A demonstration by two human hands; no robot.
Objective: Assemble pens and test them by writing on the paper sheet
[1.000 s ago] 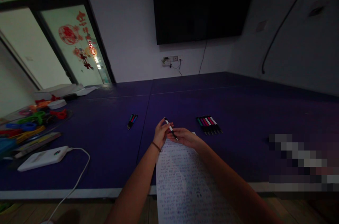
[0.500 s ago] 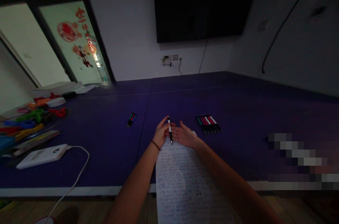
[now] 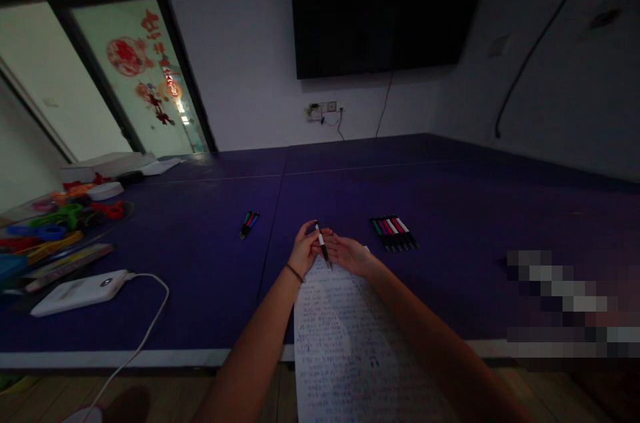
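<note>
A black and white pen (image 3: 323,244) is pinched in my left hand (image 3: 303,249), its tip slanting down to the right. My right hand (image 3: 353,255) lies palm up with the fingers stretched towards the left one. Its fingertips pass behind the pen, and I cannot tell if they touch it. Beneath both hands is a handwritten sheet of paper (image 3: 340,336), which reaches past the table's near edge. To the right, several pens in mixed colours (image 3: 394,233) lie side by side. A smaller bunch of pens (image 3: 249,225) rests to the left.
On the purple table (image 3: 210,223), a white power bank (image 3: 80,293) with a cable lies at left. Behind it are coloured scissors (image 3: 65,216), a white roll (image 3: 105,191) and stacked papers (image 3: 107,165). A blurred-out patch (image 3: 560,303) covers the right side.
The pen's lower end has swung slightly to the right, tilting it more. My right thumb has come down from its raised position. The pens on the table stay put.
</note>
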